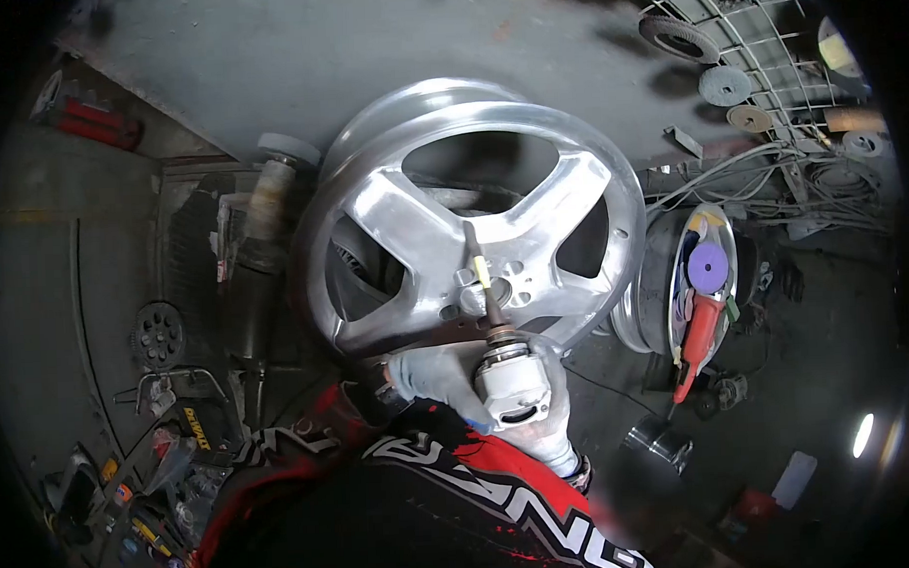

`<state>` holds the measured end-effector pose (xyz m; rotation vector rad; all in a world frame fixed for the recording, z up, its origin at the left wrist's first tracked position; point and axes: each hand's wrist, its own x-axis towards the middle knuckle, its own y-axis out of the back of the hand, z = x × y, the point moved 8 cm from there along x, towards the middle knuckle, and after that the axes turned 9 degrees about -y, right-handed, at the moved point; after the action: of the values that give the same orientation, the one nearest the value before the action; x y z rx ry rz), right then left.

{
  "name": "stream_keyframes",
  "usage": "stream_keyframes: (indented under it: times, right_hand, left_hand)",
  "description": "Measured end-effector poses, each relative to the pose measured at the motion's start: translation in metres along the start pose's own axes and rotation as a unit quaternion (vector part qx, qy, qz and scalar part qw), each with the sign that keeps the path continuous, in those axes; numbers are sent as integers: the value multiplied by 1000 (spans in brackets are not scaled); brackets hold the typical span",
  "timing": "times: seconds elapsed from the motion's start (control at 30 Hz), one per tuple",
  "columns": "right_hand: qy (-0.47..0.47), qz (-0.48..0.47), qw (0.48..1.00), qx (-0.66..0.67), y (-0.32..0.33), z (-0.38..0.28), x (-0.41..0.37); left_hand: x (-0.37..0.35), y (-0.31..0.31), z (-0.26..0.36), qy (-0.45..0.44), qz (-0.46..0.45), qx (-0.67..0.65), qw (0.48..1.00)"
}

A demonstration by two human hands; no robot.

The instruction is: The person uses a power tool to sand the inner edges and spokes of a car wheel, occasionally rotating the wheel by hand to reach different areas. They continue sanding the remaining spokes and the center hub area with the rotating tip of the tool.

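Our left hand (pixel 438 381) and right hand (pixel 551 413) were both closed around the power tool (pixel 515 387), leaving little gap in the grip. The wheel (pixel 429 270) stood directly ahead of the grip, and the tool's rod (pixel 492 301) pointed toward it with its long axis. Neither hand looked clearly nearer. We could not tell if the tip touched the wheel; the tool's lower body and several fingers were hidden.
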<state>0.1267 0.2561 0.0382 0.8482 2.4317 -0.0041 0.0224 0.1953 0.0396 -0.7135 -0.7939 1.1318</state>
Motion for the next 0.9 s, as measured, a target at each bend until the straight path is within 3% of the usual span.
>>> stream_keyframes:
  times: [0.07, 0.13, 0.17, 0.2, 0.23, 0.27, 0.33, 0.4, 0.47, 0.5, 0.6, 0.63, 0.73, 0.9]
  right_hand:
    - [-4, 5, 1000, 11, -8, -10, -4]
    - [-137, -19, 939, 314, -17, 2, 0]
    - [-81, -8, 995, 58, 2, 31, 5]
    - [-80, -8, 995, 57, 1, 18, 3]
    - [40, 31, 998, -43, 2, -24, -3]
    - [158, 69, 975, -143, 1, -55, -13]
    - [134, 121, 962, -206, 6, -71, -18]
    - [213, 153, 890, -373, -4, -105, -22]
    - [189, 129, 919, -321, -7, -90, -17]
    - [166, 106, 943, -267, -9, -82, -13]
    - [146, 57, 971, -179, -17, -84, -10]
    - [182, 54, 953, -237, -21, -97, -12]
    - [195, 44, 949, -245, -23, -97, -11]
    - [134, 88, 968, -191, -1, -88, -11]
  left_hand:
    - [-3, 2, 6, -43, 21, 39, 998]
    - [0, -5, 15, -38, 2, 62, 997]
    - [2, -3, 13, -39, 2, 62, 997]
    - [6, 1, 7, -34, 13, 65, 997]
    - [10, 4, 3, -30, 25, 67, 997]
    - [15, 2, 11, -49, 33, 77, 995]
    - [31, -2, 11, -49, -8, 26, 998]
    - [33, 3, -1, -53, -9, 6, 999]
    - [26, 8, -3, -71, 12, -12, 997]
    - [19, 9, 4, -96, 21, 54, 994]
    - [-4, -1, 22, -62, 40, 17, 997]
    - [-7, 1, 17, -65, 44, 6, 997]
    - [-7, -6, 38, -102, 59, 53, 992]
    - [16, 10, 7, -29, 42, 84, 995]
